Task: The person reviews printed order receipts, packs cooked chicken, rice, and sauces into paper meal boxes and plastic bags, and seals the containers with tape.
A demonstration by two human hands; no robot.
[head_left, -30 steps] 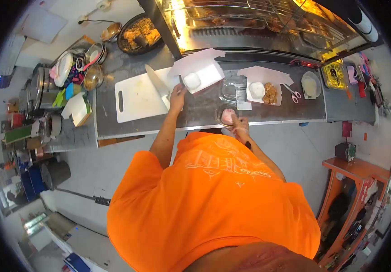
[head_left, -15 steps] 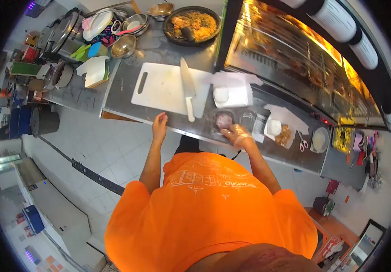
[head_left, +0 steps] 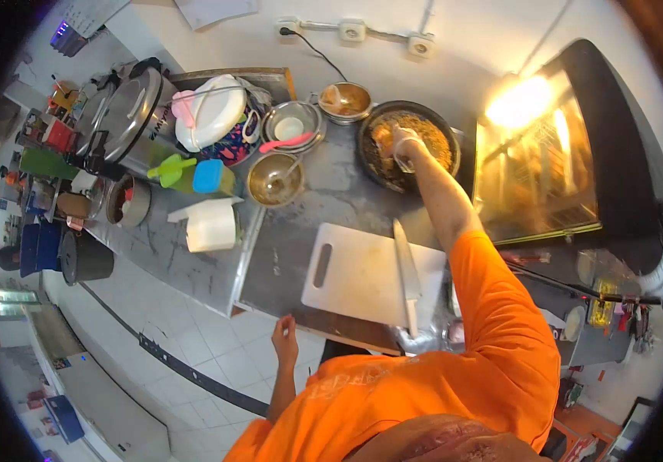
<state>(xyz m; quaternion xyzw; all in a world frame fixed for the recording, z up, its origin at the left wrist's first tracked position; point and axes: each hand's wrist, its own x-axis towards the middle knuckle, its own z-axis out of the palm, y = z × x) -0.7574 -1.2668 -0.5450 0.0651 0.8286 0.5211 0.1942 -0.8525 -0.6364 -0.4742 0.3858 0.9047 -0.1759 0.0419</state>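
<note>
My right hand (head_left: 407, 146), in a clear glove, reaches into a round black pan (head_left: 367, 168) of orange-brown food (head_left: 434, 142). Its fingers are closed at the food, and what they grip is too small to name. Below the counter's front edge, my left hand (head_left: 285, 337) hangs with its fingers curled together and nothing visible in them. A white cutting board (head_left: 354, 273) lies between the two hands. Across its right part rests a large knife (head_left: 406, 266), its white handle toward my body. My right sleeve partly hides the packages beside the board.
Left of the pan stand metal bowls (head_left: 276, 179), one with a pink utensil (head_left: 287, 142), a blue-lidded container (head_left: 208, 176) and a large pot (head_left: 133, 115). A lit glass display case (head_left: 539, 162) is at the right. White open box (head_left: 212, 225) sits nearer.
The view has swung left. My right hand has left the pink item in the clear container and moved up into the pan. My left hand has come away from the counter and now hangs below its edge.
</note>
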